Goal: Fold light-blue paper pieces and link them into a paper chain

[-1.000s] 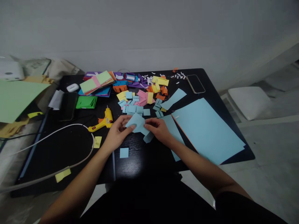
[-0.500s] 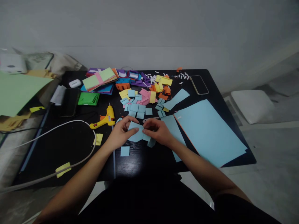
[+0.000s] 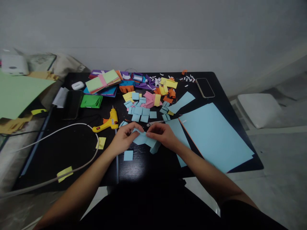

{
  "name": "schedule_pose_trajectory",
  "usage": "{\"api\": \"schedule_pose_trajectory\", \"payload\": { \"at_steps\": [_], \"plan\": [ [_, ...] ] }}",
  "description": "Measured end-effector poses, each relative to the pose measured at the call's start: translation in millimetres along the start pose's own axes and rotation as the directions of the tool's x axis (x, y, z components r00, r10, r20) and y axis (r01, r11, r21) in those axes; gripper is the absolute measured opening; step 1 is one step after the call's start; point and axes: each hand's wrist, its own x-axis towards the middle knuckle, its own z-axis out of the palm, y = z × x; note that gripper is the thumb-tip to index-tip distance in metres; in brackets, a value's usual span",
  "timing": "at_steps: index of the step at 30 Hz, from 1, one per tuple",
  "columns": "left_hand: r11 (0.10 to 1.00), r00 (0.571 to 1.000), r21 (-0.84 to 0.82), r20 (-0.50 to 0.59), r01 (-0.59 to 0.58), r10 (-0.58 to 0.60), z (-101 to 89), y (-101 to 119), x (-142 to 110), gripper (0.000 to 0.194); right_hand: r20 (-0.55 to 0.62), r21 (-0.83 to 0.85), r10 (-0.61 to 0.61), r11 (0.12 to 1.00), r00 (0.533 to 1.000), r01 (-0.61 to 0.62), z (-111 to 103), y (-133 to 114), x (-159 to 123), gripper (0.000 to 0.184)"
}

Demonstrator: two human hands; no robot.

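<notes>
Between both hands is a creased strip of light blue paper [image 3: 146,141], its right end hanging down in a fold. My left hand [image 3: 123,138] pinches the strip's upper left edge between thumb and fingers. My right hand [image 3: 163,134] grips the same paper a little to the right, fingers curled. Just beyond the hands lie scissors [image 3: 148,125], partly hidden by the fingers. A small blue paper square [image 3: 128,155] lies on the table nearer to me. Past the scissors is a cluster of folded blue paper pieces [image 3: 141,111].
A yellow glue gun [image 3: 107,123] rests left of my hands, near a looping white cable [image 3: 96,153]. Large blue sheets [image 3: 216,137] cover the table's right side. A phone [image 3: 205,88] lies at the back right. Coloured paper stacks [image 3: 103,81] stand at the back left.
The paper's upper left part, standing up as a flap before, is now bent down between my fingers. My left fingers have closed in on its edge. More of the scissors shows.
</notes>
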Motion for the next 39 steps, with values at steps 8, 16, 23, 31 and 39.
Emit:
{"api": "schedule_pose_trajectory", "payload": {
  "at_steps": [8, 16, 23, 31, 39],
  "plan": [
    [0.983, 0.994, 0.161, -0.057, -0.086, 0.097, 6.8, -8, 0, 0.018, 0.063, -0.025, 0.066, 0.998, 0.996, -0.064, 0, 10, 3, 0.034],
    [1.0, 0.986, 0.006, -0.167, -0.012, 0.013, 4.6, -7, 1, 0.024, 0.076, -0.071, 0.098, 0.993, 0.992, -0.093, -2, 9, 4, 0.034],
    [0.973, 0.97, -0.229, -0.237, 0.003, -0.059, 7.3, -6, 4, 0.04, -0.17, 0.079, 0.01, 0.997, 0.985, 0.004, 1, 8, 5, 0.036],
    [0.991, 0.992, -0.132, -0.127, 0.003, -0.02, 20.4, -6, -3, 0.022, -0.2, 0.143, -0.026, 0.988, 0.979, 0.056, 7, 12, 4, 0.047],
    [0.999, 0.976, -0.035, -0.215, 0.009, -0.016, 17.9, -10, 0, 0.017, -0.09, 0.055, 0.042, 0.998, 0.995, -0.037, 6, 11, 1, 0.033]
  ]
}}
